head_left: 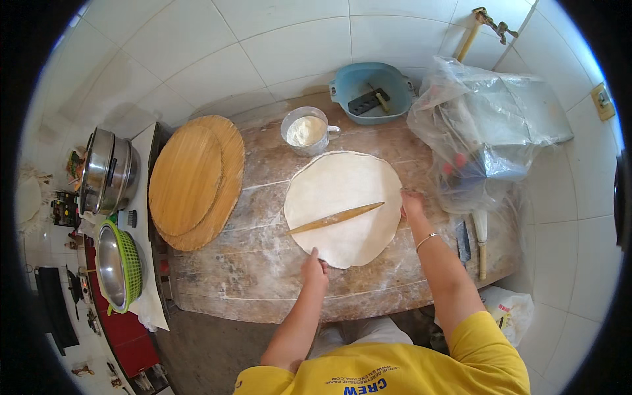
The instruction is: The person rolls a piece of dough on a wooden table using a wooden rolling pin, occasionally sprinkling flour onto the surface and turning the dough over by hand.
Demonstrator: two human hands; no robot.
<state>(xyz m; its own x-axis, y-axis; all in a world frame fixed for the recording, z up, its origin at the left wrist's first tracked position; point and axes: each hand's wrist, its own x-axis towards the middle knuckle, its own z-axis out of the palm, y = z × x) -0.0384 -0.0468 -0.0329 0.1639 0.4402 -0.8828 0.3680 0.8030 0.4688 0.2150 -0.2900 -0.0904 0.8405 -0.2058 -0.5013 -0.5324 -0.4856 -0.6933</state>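
A large round sheet of rolled dough point(336, 178) lies on the floured wooden table. Across it, slanting up to the right, rests a slim rolling pin point(337, 218) with tapered ends, touched by neither hand. My left hand point(314, 268) is closed at the near left edge of the dough, thumb on top and fingers curled beneath. At the right edge, my right hand point(413, 205) pinches the rim of the sheet; some of its fingers are hidden. Just beyond the dough stands a cup of flour point(308, 130) with a handle.
Two round wooden boards point(187, 178) are stacked at the left of the table point(243, 276). A blue-grey basin point(374, 117) stands at the back. On the right are a plastic-covered metal box point(507, 118), a knife point(463, 242) and a brush point(481, 243). Steel pots point(108, 171) stand far left.
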